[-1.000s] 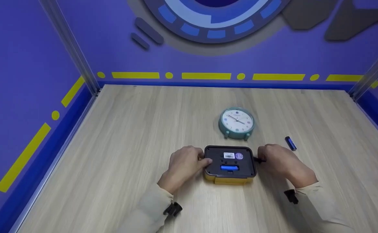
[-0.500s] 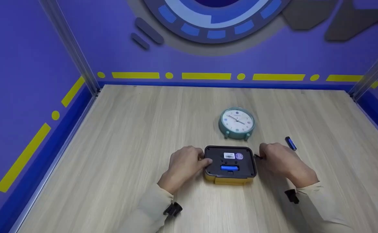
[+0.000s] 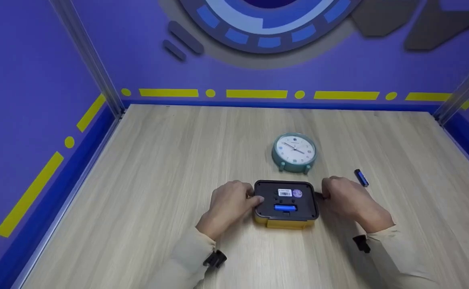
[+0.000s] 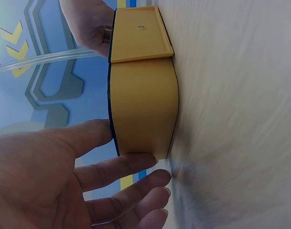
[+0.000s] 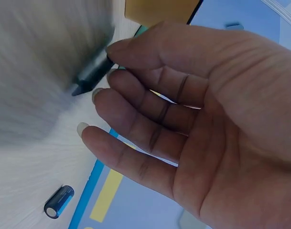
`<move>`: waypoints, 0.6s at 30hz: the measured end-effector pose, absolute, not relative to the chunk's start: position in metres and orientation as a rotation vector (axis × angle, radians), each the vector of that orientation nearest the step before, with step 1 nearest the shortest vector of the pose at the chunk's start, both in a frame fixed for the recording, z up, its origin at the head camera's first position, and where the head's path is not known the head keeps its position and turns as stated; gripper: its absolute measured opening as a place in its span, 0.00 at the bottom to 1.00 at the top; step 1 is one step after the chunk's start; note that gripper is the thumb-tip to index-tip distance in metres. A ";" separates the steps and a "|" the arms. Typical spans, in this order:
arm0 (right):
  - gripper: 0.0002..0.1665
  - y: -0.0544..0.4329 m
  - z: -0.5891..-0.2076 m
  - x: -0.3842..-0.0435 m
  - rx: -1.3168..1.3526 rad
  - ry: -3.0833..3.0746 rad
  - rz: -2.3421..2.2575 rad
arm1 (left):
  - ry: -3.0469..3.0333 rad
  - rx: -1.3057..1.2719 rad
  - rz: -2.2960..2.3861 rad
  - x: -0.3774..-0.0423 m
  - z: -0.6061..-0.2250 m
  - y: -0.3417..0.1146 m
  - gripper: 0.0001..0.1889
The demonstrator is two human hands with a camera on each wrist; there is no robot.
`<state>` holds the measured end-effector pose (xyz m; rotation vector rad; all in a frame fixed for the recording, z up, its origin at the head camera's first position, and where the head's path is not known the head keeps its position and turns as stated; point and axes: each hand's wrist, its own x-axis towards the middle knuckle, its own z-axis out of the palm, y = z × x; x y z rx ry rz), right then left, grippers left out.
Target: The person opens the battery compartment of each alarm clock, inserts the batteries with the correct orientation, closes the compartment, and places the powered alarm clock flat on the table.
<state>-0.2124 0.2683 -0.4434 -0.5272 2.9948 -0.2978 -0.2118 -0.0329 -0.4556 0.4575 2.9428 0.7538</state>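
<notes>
A yellow box-shaped device [image 3: 290, 223] lies with its black back up. A blue battery [image 3: 285, 208] sits in the slot in that back, and its front is hidden. My left hand [image 3: 229, 204] grips the left end, thumb on the black back and index finger against the yellow side [image 4: 143, 102]. Just off the right end, my right hand [image 3: 349, 200] pinches a small black piece, apparently a battery cover [image 5: 92, 76], between thumb and fingertips. In the right wrist view the other fingers are loosely bent.
Behind the device lies a teal round alarm clock [image 3: 294, 152], face up. A loose blue and black battery [image 3: 361, 178] rests on the wooden table [image 3: 170, 160] beyond my right hand. Blue printed panels [image 3: 226, 76] wall the table at the back and sides.
My right hand has shifted very slightly, and the small black piece it pinches has changed its tilt beside the device. The left hand and the device have stayed in place.
</notes>
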 end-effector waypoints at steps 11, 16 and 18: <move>0.07 0.269 -0.438 -0.213 -0.497 3.008 -0.302 | 2.953 0.460 0.750 -0.212 -0.456 -0.033 0.14; 0.10 0.267 -0.434 -0.210 -0.537 3.071 -0.311 | 2.964 0.468 0.778 -0.211 -0.457 -0.034 0.13; 0.10 0.266 -0.432 -0.208 -0.562 3.107 -0.323 | 2.966 0.472 0.783 -0.211 -0.457 -0.034 0.13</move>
